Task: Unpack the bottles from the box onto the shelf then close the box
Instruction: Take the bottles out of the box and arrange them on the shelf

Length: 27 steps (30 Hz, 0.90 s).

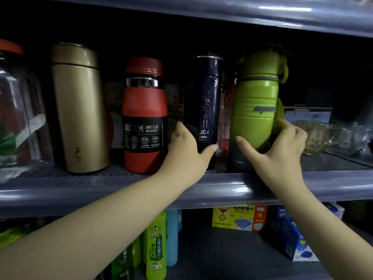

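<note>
Head view: both arms reach up to the shelf (pixel 222 188). Left hand (pixel 185 150) grasps the navy bottle (pixel 205 102) low, thumb in front. Right hand (pixel 282 150) grasps the green bottle (pixel 256 106) low. Both bottles upright, side by side.

Five containers stand upright in a row along the shelf (pixel 60 190). From left: a glass jar (pixel 18 110) at the edge of view, then a tall flask (pixel 78 110), a vacuum bottle (pixel 144 118), a slim flask (pixel 205 106) and a wide bottle (pixel 256 106). The left hand (pixel 185 150) grips the slim flask low down; the right hand (pixel 282 152) grips the wide bottle low down. Glass cups (pixel 323 136) sit to the right. On the shelf below stand spray bottles (pixel 156 245), with boxes (pixel 240 218) to their right.
</note>
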{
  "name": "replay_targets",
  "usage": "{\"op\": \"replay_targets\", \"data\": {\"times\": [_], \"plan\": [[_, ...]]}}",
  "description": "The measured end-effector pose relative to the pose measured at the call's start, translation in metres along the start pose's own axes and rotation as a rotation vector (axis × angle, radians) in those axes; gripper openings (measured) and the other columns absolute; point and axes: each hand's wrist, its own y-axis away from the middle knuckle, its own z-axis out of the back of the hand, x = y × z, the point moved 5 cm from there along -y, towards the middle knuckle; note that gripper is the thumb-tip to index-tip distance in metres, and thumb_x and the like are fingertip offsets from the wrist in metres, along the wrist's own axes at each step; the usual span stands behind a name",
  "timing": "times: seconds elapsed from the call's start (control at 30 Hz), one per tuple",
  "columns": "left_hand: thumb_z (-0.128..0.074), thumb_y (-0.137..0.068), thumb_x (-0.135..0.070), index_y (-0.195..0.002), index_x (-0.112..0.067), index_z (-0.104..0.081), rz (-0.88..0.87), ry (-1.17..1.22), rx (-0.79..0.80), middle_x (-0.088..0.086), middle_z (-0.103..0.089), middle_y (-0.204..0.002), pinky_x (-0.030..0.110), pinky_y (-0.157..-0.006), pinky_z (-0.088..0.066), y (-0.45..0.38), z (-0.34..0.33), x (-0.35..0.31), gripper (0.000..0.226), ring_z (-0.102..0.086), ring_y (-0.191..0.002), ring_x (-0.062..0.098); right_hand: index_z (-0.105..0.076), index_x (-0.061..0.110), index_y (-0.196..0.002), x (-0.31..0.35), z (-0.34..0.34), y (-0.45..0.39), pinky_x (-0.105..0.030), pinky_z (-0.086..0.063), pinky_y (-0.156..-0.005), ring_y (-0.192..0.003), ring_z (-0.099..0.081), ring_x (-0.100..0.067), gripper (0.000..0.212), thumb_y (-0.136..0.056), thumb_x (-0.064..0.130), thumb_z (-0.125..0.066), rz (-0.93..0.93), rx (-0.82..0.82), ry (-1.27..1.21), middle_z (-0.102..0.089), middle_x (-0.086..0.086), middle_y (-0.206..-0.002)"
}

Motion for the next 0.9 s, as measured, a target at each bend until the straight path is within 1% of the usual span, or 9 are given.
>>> {"op": "replay_targets", "data": {"times": [0.07, 0.13, 0.3, 0.43, 0.53, 0.63, 0.73, 0.83, 0.9], "plan": [[-0.062, -0.087, -0.041, -0.149, -0.006, -0.003, 0.001, -0.013, 0.001, 0.014, -0.02, -0.155, 0.029, -0.112, -0.023, 0.001, 0.001, -0.001, 0.093, -0.026, -0.14, 0.026, -0.032, 0.006, -0.137, -0.002, 0.0, -0.001, -0.03, -0.024, -0.103, -0.133, -0.022, -0.028, 0.09, -0.069, 0.052, -0.071, 0.035, 0.003, -0.04, -0.027, -0.016, -0.138], [-0.059, -0.089, -0.039, -0.15, -0.007, 0.004, 0.014, -0.023, -0.009, 0.011, -0.013, -0.158, 0.02, -0.108, -0.017, 0.004, 0.002, -0.001, 0.093, -0.02, -0.143, 0.021, -0.034, 0.007, -0.136, -0.003, 0.001, -0.001, -0.026, -0.022, -0.101, -0.132, -0.022, -0.024, 0.086, -0.071, 0.049, -0.072, 0.07, 0.002, -0.072, -0.028, -0.015, -0.138], [-0.057, -0.091, -0.037, -0.15, -0.008, 0.005, 0.046, -0.06, -0.076, 0.009, -0.015, -0.158, 0.014, -0.101, -0.015, 0.013, 0.008, -0.008, 0.09, -0.022, -0.143, 0.018, -0.033, 0.007, -0.137, -0.003, 0.002, -0.001, -0.034, -0.031, -0.103, -0.131, -0.029, -0.029, 0.083, -0.073, 0.043, -0.074, 0.11, -0.009, -0.17, -0.035, -0.018, -0.134], [-0.059, -0.09, -0.034, -0.15, -0.008, -0.005, 0.065, -0.11, -0.117, 0.009, -0.03, -0.153, 0.017, -0.099, -0.025, 0.032, 0.016, -0.013, 0.085, -0.035, -0.137, 0.019, -0.034, 0.005, -0.136, -0.004, 0.004, 0.001, -0.032, -0.031, -0.1, -0.128, -0.03, -0.026, 0.076, -0.077, 0.034, -0.074, 0.127, 0.012, -0.192, -0.037, -0.019, -0.134], [-0.059, -0.09, -0.034, -0.146, -0.01, -0.021, 0.039, -0.165, -0.177, 0.004, -0.039, -0.147, 0.02, -0.101, -0.03, 0.06, 0.031, -0.02, 0.072, -0.041, -0.132, 0.016, -0.036, 0.004, -0.134, -0.002, 0.006, 0.002, -0.034, -0.032, -0.101, -0.127, -0.032, -0.032, 0.075, -0.076, 0.04, -0.068, 0.128, 0.011, -0.237, -0.038, -0.022, -0.133], [-0.058, -0.09, -0.036, -0.137, -0.017, -0.038, 0.035, -0.21, -0.209, 0.0, -0.047, -0.139, 0.026, -0.104, -0.038, 0.1, 0.047, -0.024, 0.054, -0.046, -0.126, 0.013, -0.039, 0.0, -0.131, -0.001, 0.011, 0.005, -0.029, -0.028, -0.099, -0.124, -0.035, -0.035, 0.071, -0.078, 0.042, -0.061, 0.126, -0.036, -0.27, -0.04, -0.025, -0.13], [-0.06, -0.09, -0.033, -0.131, -0.019, -0.045, 0.092, -0.264, -0.251, -0.004, -0.052, -0.132, 0.03, -0.103, -0.043, 0.153, 0.071, -0.018, 0.046, -0.05, -0.121, 0.01, -0.042, 0.0, -0.129, 0.006, 0.018, 0.015, -0.035, -0.031, -0.104, -0.122, -0.041, -0.038, 0.06, -0.083, 0.035, -0.057, 0.204, -0.095, -0.355, -0.044, -0.027, -0.128], [-0.059, -0.09, -0.032, -0.134, -0.018, -0.043, 0.218, -0.405, -0.277, -0.003, -0.051, -0.134, 0.028, -0.103, -0.042, 0.22, 0.095, 0.0, 0.05, -0.05, -0.121, 0.01, -0.046, 0.002, -0.128, 0.024, 0.027, 0.043, -0.048, -0.037, -0.104, -0.12, -0.047, -0.036, 0.046, -0.089, 0.025, -0.055, 0.341, -0.097, -0.52, -0.05, -0.011, -0.123], [-0.057, -0.091, -0.034, -0.139, -0.02, -0.039, 0.326, -0.465, -0.304, -0.003, -0.048, -0.138, 0.03, -0.102, -0.042, 0.272, 0.109, 0.012, 0.053, -0.05, -0.121, 0.011, -0.048, 0.002, -0.128, 0.048, 0.029, 0.082, -0.047, -0.04, -0.102, -0.117, -0.05, -0.033, 0.04, -0.092, 0.019, -0.055, 0.419, 0.044, -0.653, -0.047, 0.0, -0.119]]}}
